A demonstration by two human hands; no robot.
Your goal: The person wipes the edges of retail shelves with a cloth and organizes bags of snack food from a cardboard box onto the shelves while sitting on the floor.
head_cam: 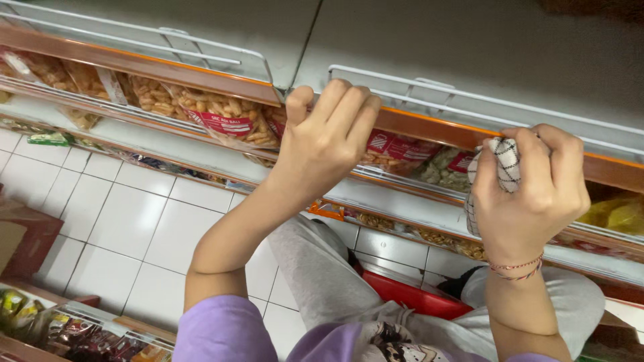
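The head camera looks down at a person in a purple top and grey trousers who stands at a store shelf.

The left hand is near the middle of the picture. Its fingers are pressed together and curled over the orange front edge of the top shelf, at about 12 o'clock from the wrist. The thumb sticks up beside them.

The right hand is at about 3 o'clock from the left hand. Its fingers are closed tight around a white cloth with thin dark check lines. The cloth is bunched in the fist, right against the same orange edge. A red string band goes around this wrist.

A white wire rail runs along the top shelf above both hands.

Under the top shelf lie clear snack bags with red labels. They hold pale brown crunchy bits. More such bags sit at 9 o'clock, toward the left edge. A bag with greenish pieces lies between the two hands. A yellow bag shows at the far right.

A red basket stands on the white tiled floor by the person's legs, at 6 o'clock. Its inside is hidden. At the bottom left, a low tray holds dark packets.
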